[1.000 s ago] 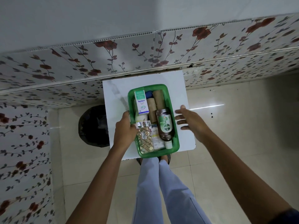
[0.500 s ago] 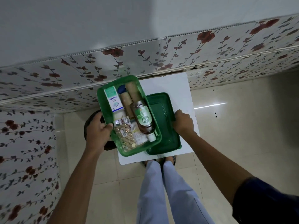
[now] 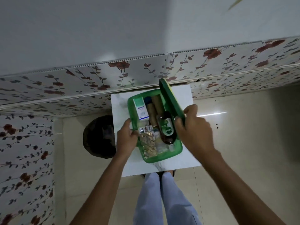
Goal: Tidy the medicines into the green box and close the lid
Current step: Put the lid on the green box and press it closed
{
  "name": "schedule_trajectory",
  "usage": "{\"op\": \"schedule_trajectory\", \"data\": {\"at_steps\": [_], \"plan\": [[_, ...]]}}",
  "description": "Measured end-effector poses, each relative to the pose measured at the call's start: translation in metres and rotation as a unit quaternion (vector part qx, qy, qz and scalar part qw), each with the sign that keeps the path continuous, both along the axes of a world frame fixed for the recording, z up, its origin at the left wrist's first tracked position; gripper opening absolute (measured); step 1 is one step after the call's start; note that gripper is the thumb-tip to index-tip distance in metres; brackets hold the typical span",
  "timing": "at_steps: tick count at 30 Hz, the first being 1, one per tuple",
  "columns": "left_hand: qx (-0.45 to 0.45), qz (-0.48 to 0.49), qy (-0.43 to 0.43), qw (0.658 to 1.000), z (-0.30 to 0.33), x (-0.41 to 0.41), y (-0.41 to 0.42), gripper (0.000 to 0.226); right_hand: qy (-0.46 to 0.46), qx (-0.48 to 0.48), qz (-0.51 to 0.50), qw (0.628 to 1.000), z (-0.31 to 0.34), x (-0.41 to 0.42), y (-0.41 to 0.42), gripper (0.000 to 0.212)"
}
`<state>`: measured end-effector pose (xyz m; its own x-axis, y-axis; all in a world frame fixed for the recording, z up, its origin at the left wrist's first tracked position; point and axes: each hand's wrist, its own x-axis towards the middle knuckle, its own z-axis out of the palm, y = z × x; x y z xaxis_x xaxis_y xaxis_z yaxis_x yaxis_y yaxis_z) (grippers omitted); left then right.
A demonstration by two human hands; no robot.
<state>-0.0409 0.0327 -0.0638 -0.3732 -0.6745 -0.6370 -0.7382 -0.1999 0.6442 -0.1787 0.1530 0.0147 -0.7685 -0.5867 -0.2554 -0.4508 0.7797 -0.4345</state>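
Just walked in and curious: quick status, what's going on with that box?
Left hand grips green box rim. Right hand holds lid on edge over box. Medicines inside, lid not yet on. Nothing blocking.

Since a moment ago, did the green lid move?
Yes. The lid was flat on the white table; now the right hand holds it tilted up over the green box.
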Motion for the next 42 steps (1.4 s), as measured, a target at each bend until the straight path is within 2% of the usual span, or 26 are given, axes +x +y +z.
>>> {"op": "schedule_trajectory", "data": {"at_steps": [3,6,11,12,14,16,17,22,29,35,39,42], "plan": [[0.001,-0.011,0.005,1.000,-0.002,-0.005,0.002,0.045,-0.011,-0.002,0.044,0.999,-0.015,0.026,-0.012,0.041],[0.050,0.014,0.026,0.998,-0.001,-0.001,-0.001,0.034,0.002,0.053,0.084,0.995,-0.039,0.043,-0.018,0.064],[0.140,0.097,0.062,0.983,0.006,0.002,-0.006,0.027,0.062,0.084,0.087,0.991,-0.056,0.029,-0.016,0.053],[0.148,0.112,0.071,0.980,0.007,0.000,-0.007,0.026,0.036,0.086,0.078,0.993,-0.059,0.019,-0.013,0.057],[0.149,0.117,0.081,0.979,0.008,0.000,-0.008,0.035,-0.073,0.083,0.058,0.992,-0.067,0.001,-0.008,0.074],[0.139,0.106,0.087,0.981,0.009,0.000,-0.007,0.045,-0.189,0.043,0.045,0.980,-0.071,-0.012,-0.007,0.089],[0.137,0.101,0.088,0.981,0.009,0.001,-0.006,0.047,-0.215,0.022,0.047,0.975,-0.071,-0.014,-0.007,0.091],[0.123,0.066,0.087,0.986,0.011,-0.002,-0.004,0.051,-0.172,0.000,0.080,0.982,-0.070,-0.007,-0.010,0.083],[0.078,0.013,0.075,0.994,0.009,-0.001,-0.003,0.042,-0.127,0.029,0.044,0.990,-0.079,0.014,-0.015,0.081],[0.009,-0.029,0.038,0.999,0.003,-0.004,-0.002,0.046,-0.106,0.063,0.035,0.992,-0.073,0.020,-0.021,0.081],[-0.036,-0.038,0.002,0.999,0.000,-0.010,-0.001,0.041,-0.098,0.072,0.059,0.991,-0.069,0.015,-0.019,0.082],[-0.072,-0.046,-0.031,0.996,0.002,-0.016,0.002,0.037,-0.083,0.066,0.098,0.990,-0.066,0.009,-0.016,0.070]]}}
